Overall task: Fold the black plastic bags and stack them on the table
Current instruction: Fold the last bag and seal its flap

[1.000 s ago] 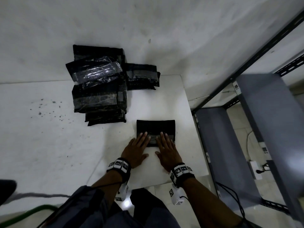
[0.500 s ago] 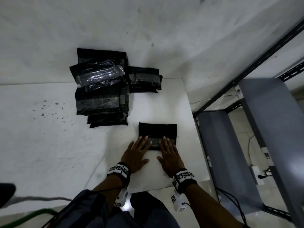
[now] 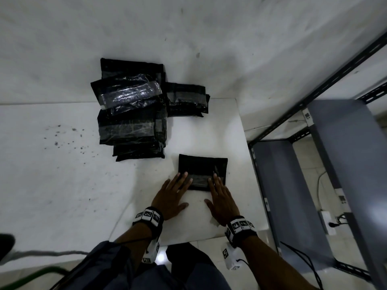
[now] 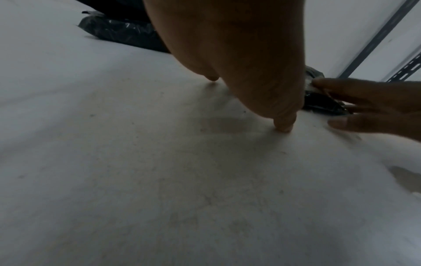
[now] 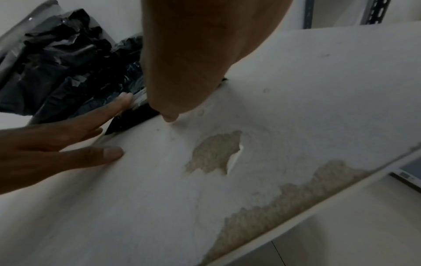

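A folded bag (image 3: 202, 172) is being pressed flat on the surface (image 3: 62, 174) by both hands (image 3: 170, 197) (image 3: 223, 200), fingers spread, probably so the crease sets.

I see my left hand (image 3: 170, 198) and right hand (image 3: 223, 200) sliding back toward me along the folded bag (image 3: 202, 172): a second ago the fingers lay well onto it, now only the fingertips (image 3: 184, 178) press its near edge, palms on the table (image 3: 196, 214).
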